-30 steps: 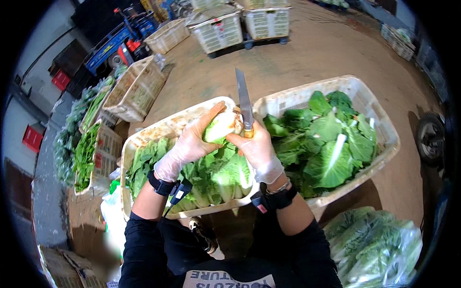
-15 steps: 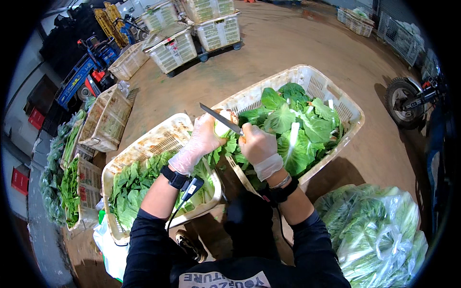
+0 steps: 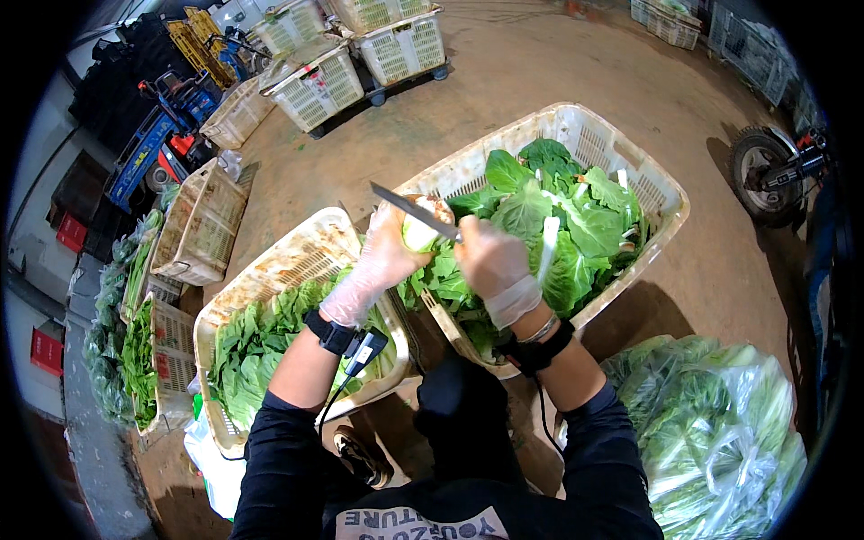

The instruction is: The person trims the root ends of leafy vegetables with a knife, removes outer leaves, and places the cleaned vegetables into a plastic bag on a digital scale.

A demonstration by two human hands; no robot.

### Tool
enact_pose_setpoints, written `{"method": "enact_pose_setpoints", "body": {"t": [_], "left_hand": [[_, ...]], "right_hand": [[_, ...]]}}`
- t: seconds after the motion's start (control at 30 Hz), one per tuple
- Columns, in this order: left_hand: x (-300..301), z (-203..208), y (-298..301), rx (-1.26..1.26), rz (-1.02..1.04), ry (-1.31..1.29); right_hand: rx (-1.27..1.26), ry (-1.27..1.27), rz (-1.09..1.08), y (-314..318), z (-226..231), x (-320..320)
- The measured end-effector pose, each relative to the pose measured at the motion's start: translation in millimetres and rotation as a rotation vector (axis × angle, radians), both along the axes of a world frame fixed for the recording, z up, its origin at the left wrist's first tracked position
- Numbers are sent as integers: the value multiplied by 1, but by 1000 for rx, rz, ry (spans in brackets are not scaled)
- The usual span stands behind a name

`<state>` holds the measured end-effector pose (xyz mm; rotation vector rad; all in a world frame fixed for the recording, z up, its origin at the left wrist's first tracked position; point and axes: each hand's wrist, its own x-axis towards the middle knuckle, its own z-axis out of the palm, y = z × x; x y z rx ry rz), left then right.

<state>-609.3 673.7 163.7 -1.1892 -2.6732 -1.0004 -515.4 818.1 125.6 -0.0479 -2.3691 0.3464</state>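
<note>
My left hand (image 3: 387, 247), in a clear plastic glove, is closed round a head of leafy lettuce (image 3: 419, 235), its brownish stem end turned up and away from me. In my gloved right hand (image 3: 493, 259) is the handle of a knife (image 3: 405, 208), whose blade points left and lies across the stem end. Below my left hand stands a white crate (image 3: 261, 259) with lettuce heads (image 3: 252, 369) in it. Loose green leaves (image 3: 576, 243) fill the larger crate (image 3: 664, 205) under and beyond my right hand. My fingers partly hide the lettuce head.
A clear bag of lettuce (image 3: 711, 441) lies at the near right. Crates of greens (image 3: 171, 360) line the left side. Stacked crates (image 3: 319, 85) rest on a wheeled dolly at the back, near a blue cart (image 3: 139, 162). A motorcycle wheel (image 3: 760, 175) stands at the right.
My right hand has shifted slightly right and the knife blade now crosses the stem end. The left hand still holds the lettuce. The whole view has shifted slightly.
</note>
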Motion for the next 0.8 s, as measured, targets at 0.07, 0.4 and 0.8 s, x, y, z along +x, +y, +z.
{"method": "enact_pose_setpoints", "body": {"t": [0.07,0.4,0.8], "left_hand": [[7,18,4,-109,55,-85],[-5,28,-3,-30,-82,-333],[-21,34,-25,94,-509,-954]], "right_hand": [[140,-152,-86,15,-14,-2],[-859,-274,133,29,5,20],[-417,-88,-58,66,17,-7]]}}
